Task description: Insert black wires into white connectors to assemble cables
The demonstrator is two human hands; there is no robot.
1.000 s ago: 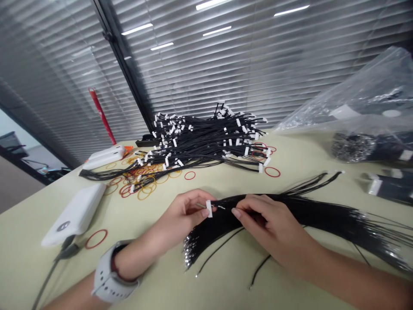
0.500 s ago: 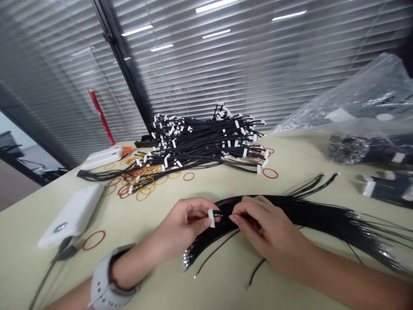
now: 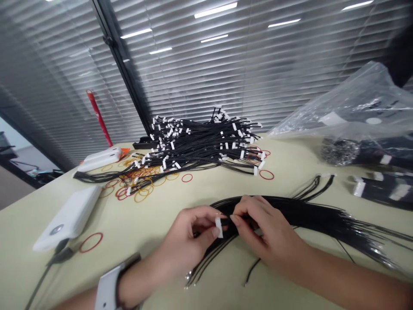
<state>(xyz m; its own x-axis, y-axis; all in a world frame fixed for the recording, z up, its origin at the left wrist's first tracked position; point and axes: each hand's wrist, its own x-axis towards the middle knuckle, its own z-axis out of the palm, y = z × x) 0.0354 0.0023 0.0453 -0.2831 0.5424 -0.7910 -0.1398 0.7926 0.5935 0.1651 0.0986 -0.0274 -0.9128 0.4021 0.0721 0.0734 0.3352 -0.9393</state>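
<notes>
Between the hands, the left hand [image 3: 185, 241] pinches a white connector [image 3: 219, 227], now nearer the black wires [image 3: 309, 213] the right hand [image 3: 267, 232] clamps.

a white power bank [image 3: 67, 217] with a grey cable lies on the bench [image 3: 135, 241] just beside a red rubber band [image 3: 90, 242]. more rubber bands [image 3: 142, 189] are scattered near a second power bank [image 3: 98, 159], a red pole [image 3: 98, 118] leans by the window blinds [image 3: 200, 73], and a clear plastic bag [image 3: 364, 103] sits at far right.
</notes>
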